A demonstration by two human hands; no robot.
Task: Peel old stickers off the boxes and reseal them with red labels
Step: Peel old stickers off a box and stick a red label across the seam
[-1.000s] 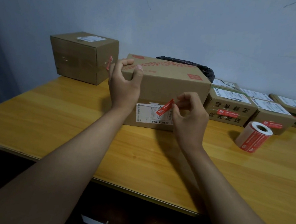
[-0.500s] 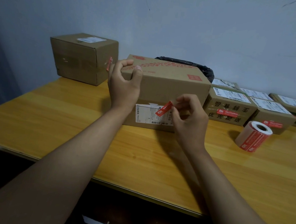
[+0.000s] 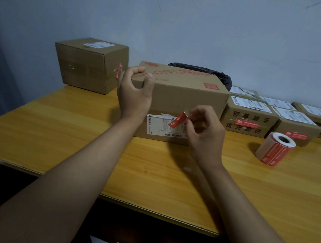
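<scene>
- Head view, far left: a cube-shaped brown cardboard box [image 3: 91,64] stands at the back of the yellow wooden surface [image 3: 55,130], with a white label on top and a red sticker at its right edge.
- Next, the left hand [image 3: 134,91] is clamped over the top left corner of the large brown cardboard box with red print [image 3: 180,95], fingers on its top and thumb on its front face.
- On that box's front face, low down, sits a white shipping label [image 3: 162,126].
- Over the label's right part, the right hand [image 3: 204,132] pinches one end of a small red label [image 3: 178,119] between thumb and fingertips; the strip's lower end lies against the white label.
- Behind the large box, a black bag [image 3: 220,76] shows.
- Further right, a group of smaller brown boxes [image 3: 249,118] stands, some bearing red labels.
- In front of them, a roll of red labels [image 3: 274,149] lies on the surface.
</scene>
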